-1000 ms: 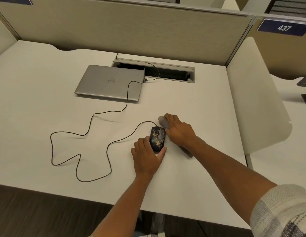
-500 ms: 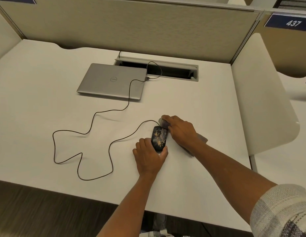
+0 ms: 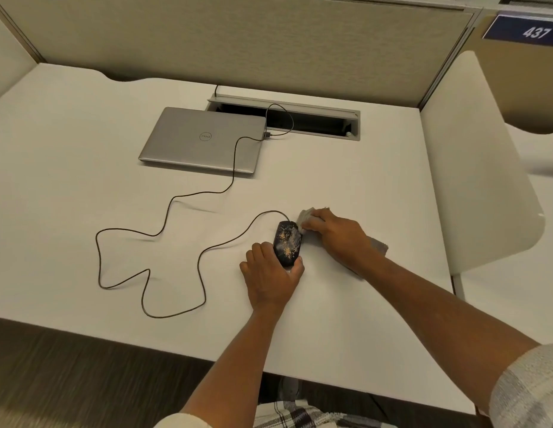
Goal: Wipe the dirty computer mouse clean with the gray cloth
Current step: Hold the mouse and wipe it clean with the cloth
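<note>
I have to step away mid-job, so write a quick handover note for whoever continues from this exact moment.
Left hand: steadies the near end of the mouse on the desk.
Right hand: holds the gray cloth bunched against the mouse's far right edge.
Done: the right side looks smeared by a first pass.
Left: tan specks cover most of the top; wipe the rest. The cable runs to the closed laptop.

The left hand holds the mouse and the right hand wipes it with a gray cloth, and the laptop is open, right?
Not quite. The head view shows the laptop closed flat on the desk. The rest is right: the left hand holds the mouse while the right hand wipes with the cloth.
</note>
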`<state>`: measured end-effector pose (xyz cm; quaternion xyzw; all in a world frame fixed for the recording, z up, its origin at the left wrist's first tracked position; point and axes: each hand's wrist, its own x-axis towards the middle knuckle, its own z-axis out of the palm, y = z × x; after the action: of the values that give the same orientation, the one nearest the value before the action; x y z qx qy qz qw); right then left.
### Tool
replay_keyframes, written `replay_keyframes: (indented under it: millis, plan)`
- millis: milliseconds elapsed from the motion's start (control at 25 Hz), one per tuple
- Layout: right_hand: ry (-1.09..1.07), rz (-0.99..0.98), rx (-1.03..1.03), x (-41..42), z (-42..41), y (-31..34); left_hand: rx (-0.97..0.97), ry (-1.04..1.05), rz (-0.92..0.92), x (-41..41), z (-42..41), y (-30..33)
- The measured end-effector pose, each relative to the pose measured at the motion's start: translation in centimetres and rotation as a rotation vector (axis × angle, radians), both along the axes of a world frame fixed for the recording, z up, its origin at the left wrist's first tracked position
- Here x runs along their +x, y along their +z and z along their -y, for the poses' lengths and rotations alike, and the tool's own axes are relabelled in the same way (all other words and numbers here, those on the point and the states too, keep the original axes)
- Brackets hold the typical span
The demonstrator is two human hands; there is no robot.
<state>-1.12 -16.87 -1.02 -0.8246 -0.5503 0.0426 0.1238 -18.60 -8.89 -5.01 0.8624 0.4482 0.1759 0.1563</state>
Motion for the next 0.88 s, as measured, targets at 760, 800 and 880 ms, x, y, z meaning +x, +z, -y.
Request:
replay_keyframes:
  millis: [760,800,880]
  plan:
    - [0.074,0.190,-0.047,-1.3,0.0,1.7,-0.005,0.000,0.017,0.1,-0.1,-0.2]
    - [0.067,0.188,-0.055,-0.7,0.1,2.0,-0.003,0.001,0.015,0.1,-0.2,-0.2]
    - [0.006,0.157,-0.058,0.2,-0.2,2.7,0.005,0.004,0.014,0.1,-0.1,-0.2]
